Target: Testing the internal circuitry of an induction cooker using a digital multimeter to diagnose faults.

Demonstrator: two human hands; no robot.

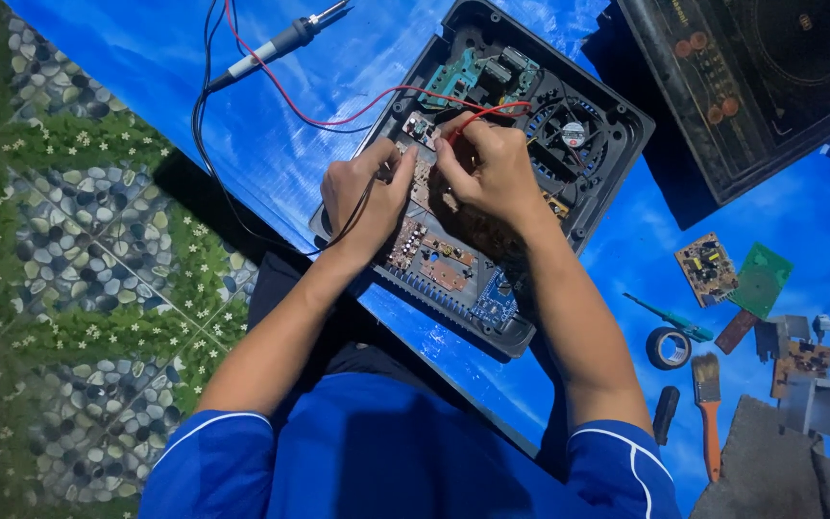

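Probes, two of them, sit pinched in my hands over the open black casing (617,144): my left hand (365,197) grips the black-wired one, my right hand (494,168) grips the red-wired one (453,135), both tips down on the circuit board (434,255) inside. That casing also holds one round fan (573,133) at two o'clock from my right hand. At eleven o'clock lies one soldering iron (276,46). At four o'clock lie two loose boards (708,269), one tape roll (668,347), one screwdriver (674,319) and one brush (708,408).
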